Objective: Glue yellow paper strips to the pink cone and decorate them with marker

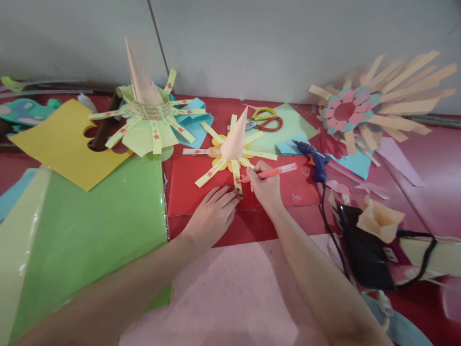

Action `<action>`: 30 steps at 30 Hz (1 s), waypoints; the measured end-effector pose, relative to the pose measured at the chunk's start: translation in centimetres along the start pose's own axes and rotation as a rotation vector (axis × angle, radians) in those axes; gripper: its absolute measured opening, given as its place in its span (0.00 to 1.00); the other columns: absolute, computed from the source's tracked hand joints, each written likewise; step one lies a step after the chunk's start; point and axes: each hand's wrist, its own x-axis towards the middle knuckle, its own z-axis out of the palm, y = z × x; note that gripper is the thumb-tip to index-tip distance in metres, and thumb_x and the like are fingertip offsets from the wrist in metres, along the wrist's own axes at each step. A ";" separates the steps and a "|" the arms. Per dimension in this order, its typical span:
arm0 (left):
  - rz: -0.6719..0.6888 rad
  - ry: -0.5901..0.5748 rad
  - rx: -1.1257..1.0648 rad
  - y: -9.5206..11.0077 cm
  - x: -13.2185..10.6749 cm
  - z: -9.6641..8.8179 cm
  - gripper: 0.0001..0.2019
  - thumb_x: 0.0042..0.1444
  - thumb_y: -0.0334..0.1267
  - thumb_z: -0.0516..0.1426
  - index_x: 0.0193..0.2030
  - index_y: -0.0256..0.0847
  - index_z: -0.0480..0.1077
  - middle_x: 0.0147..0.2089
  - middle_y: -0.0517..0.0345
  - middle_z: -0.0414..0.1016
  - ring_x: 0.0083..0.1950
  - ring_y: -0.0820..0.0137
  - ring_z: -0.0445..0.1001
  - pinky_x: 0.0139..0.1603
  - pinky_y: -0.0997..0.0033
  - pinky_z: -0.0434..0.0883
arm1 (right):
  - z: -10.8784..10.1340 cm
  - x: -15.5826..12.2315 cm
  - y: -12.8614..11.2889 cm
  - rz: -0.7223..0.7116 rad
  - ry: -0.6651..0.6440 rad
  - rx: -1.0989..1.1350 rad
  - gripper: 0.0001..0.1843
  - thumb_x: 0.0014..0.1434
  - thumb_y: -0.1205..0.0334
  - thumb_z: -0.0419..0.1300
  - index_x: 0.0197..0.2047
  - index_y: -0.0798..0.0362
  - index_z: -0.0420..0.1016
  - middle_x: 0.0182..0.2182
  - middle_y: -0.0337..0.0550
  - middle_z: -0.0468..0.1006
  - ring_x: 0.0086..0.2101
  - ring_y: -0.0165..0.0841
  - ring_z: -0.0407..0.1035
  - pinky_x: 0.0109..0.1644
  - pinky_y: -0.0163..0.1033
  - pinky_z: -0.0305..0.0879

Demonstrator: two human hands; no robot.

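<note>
My right hand (265,185) is closed round an orange-red marker (277,171), its tip on a yellow paper strip (236,175) of a small paper craft. That craft (232,144) has a peach cone on a yellow flower with yellow strips fanned out, some marked with red stars. My left hand (216,209) lies flat with fingers stretched out on the red paper (187,187), fingertips pressing the end of the same strip.
A larger cone craft (144,115) stands at the back left by a yellow sheet (65,142) and green sheets (86,226). Scissors (264,120), a blue glue gun (313,156) with its cord, a black bag (363,252) and a big paper flower (349,113) lie to the right.
</note>
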 end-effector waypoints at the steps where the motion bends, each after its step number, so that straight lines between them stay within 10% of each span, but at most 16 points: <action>1: -0.001 0.003 0.000 0.0 0.0 0.0 0.15 0.63 0.30 0.47 0.52 0.34 0.70 0.53 0.52 0.73 0.58 0.61 0.68 0.60 0.55 0.66 | 0.0 0.0 0.0 0.003 0.003 0.002 0.18 0.55 0.62 0.55 0.19 0.50 0.51 0.11 0.26 0.55 0.15 0.23 0.54 0.23 0.30 0.54; 30: 0.001 -0.008 -0.011 0.0 0.1 -0.1 0.15 0.63 0.30 0.47 0.52 0.34 0.69 0.54 0.52 0.73 0.58 0.62 0.68 0.61 0.56 0.65 | 0.0 0.0 0.0 -0.008 0.002 -0.011 0.19 0.54 0.61 0.55 0.19 0.50 0.49 0.12 0.27 0.54 0.16 0.23 0.52 0.24 0.31 0.54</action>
